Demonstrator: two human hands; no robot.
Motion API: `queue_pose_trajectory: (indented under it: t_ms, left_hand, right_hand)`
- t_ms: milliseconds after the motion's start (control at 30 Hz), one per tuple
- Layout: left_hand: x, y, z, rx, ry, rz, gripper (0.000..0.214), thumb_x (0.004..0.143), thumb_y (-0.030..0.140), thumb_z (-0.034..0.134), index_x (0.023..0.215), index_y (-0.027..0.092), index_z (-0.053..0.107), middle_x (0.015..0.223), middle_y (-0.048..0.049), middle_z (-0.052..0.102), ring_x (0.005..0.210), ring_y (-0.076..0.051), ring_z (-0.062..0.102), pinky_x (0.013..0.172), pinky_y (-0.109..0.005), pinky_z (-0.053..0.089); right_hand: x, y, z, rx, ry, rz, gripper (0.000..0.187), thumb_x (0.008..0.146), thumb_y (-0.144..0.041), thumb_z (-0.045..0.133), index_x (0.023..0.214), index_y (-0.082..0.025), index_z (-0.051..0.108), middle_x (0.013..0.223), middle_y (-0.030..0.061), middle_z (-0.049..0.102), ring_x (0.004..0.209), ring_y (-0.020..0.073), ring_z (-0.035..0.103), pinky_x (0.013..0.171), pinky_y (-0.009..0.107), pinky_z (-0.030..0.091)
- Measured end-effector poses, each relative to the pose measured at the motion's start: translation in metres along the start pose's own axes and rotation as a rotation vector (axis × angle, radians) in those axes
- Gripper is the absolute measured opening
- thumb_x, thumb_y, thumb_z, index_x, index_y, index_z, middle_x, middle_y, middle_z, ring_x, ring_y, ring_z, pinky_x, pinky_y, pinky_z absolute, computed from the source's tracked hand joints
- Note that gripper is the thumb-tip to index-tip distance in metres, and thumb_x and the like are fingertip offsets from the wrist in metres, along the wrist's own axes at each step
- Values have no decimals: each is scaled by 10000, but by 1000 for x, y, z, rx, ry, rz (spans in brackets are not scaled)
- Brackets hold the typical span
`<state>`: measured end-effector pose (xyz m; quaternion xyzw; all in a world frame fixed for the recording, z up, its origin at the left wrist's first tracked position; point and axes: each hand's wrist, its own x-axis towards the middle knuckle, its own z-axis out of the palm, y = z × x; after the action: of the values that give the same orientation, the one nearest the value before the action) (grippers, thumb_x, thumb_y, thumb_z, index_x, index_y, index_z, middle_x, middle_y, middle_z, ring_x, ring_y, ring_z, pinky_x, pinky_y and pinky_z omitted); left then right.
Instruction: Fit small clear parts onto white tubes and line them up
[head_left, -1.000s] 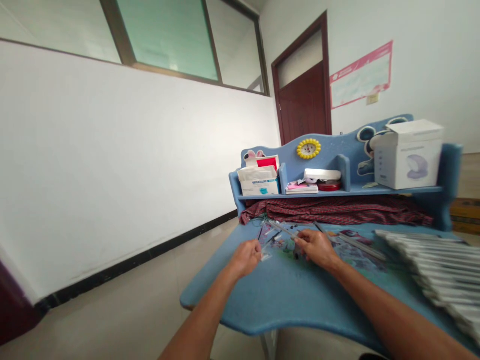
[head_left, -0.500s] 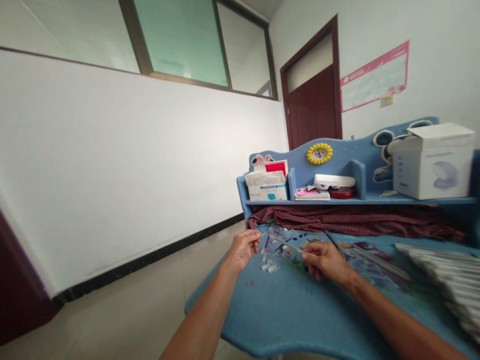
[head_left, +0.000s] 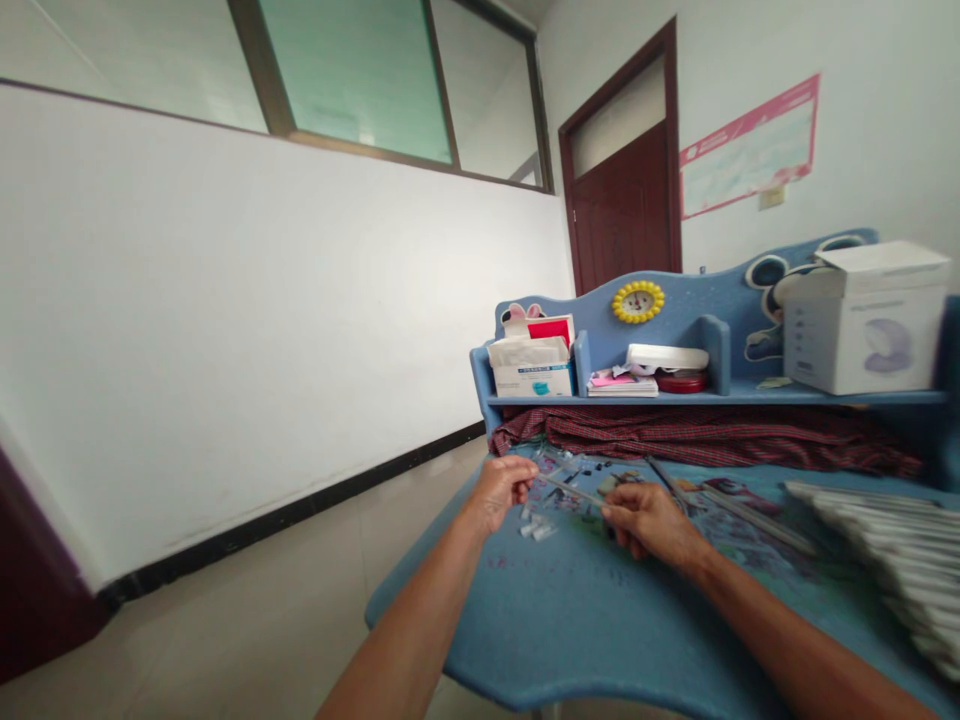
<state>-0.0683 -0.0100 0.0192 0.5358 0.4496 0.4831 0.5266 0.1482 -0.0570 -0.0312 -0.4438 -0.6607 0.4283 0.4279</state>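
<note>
The right hand (head_left: 654, 522) has its grip clamped on one end of a thin pale strip (head_left: 571, 490), which lies slantwise just over the table (head_left: 570, 630), nearer the left edge than the right and pointing toward the back left corner. At the strip's other end the left hand (head_left: 501, 492) has thumb and forefinger together; whether that grip holds the strip or some tiny piece, I cannot tell.

Below the left hand, toward the left edge, lie small clear pieces (head_left: 536, 527). Small dark bits (head_left: 592, 470) are scattered nearer the back edge, longer grey strips (head_left: 761, 517) lie right of the right hand, and a row of ribbed pale lengths (head_left: 885, 550) covers the right edge. A dark red checked cloth (head_left: 705, 437) runs along the back edge.

On the shelf (head_left: 525, 401) above, the open carton (head_left: 531, 380) at its left end has a line of print on a blue band, too small to read, over a teal picture. The big white box (head_left: 870, 325) at the right end shows a purple curved object with blurred lettering above and on its side. The wall poster (head_left: 750, 150) has white lettering on its pink header, also illegible.
</note>
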Motion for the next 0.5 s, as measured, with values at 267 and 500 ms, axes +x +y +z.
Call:
queue_pose_trajectory:
  t_ms: [267, 500]
  left_hand:
    - [1, -3, 11, -41, -76, -31, 162, 622, 230, 645, 684, 136, 530, 475, 18, 523, 338, -62, 408, 342, -182, 325]
    - [3, 5, 19, -64, -64, 16, 167, 620, 209, 659, 668, 138, 515, 471, 34, 514, 341, -51, 409, 341, -164, 318]
  right_hand:
    - [-3, -3, 1, -90, 33, -48, 233, 771, -334, 435, 616, -167, 489, 464, -40, 503, 328, 68, 421, 351, 181, 308]
    - [-1, -6, 5, -322, 190, -165, 228, 774, -218, 433, 562, -163, 497, 488, -34, 493, 477, 83, 456, 490, 189, 335]
